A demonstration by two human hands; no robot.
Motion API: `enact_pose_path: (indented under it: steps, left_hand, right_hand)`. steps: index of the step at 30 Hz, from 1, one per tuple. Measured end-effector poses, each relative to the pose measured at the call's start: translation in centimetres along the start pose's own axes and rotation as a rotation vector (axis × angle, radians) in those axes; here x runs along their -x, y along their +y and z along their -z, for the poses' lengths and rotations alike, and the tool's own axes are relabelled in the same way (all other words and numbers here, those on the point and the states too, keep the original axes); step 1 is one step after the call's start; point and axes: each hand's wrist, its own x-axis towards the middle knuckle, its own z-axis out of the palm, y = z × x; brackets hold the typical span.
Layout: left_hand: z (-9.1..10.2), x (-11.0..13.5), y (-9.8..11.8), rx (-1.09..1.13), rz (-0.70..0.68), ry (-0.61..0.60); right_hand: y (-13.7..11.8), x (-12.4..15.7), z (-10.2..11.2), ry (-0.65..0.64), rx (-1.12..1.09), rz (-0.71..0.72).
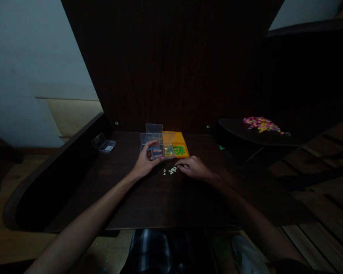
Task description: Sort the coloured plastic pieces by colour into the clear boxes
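My left hand is curled around the near side of a clear plastic compartment box with its lid raised, gripping it on the dark wooden table. My right hand rests knuckles-up on the table, its fingertips pinched at a small cluster of white beads. What those fingers hold is too small to make out. Behind the hands lies an orange tray with green beads in it.
A small clear case lies open at the table's left edge. A pile of mixed coloured beads sits on a dark round surface to the right. A dark wooden panel rises behind the table; a pale wall stands to the left.
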Motion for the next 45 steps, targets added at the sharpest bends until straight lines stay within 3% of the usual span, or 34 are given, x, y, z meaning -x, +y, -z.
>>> enact_pose_path:
  steps: [9, 27, 38, 45]
  left_hand:
    - [0.0, -0.1, -0.7, 0.015, 0.005, -0.013]
    - [-0.1, 0.2, -0.3, -0.024, 0.015, -0.013]
    - [-0.4, 0.1, -0.6, 0.030, 0.009, -0.029]
    - [-1.4, 0.8, -0.6, 0.090, 0.065, -0.137]
  right_hand:
    - [0.0, -0.3, 0.1, -0.108, 0.075, -0.026]
    - [0.6, -0.1, 0.3, -0.119, 0.038, -0.043]
    - [0.2, 0.1, 2.0, 0.093, -0.418, -0.084]
    - [-0.9, -0.8, 1.1, 0.294, -0.327, -0.011]
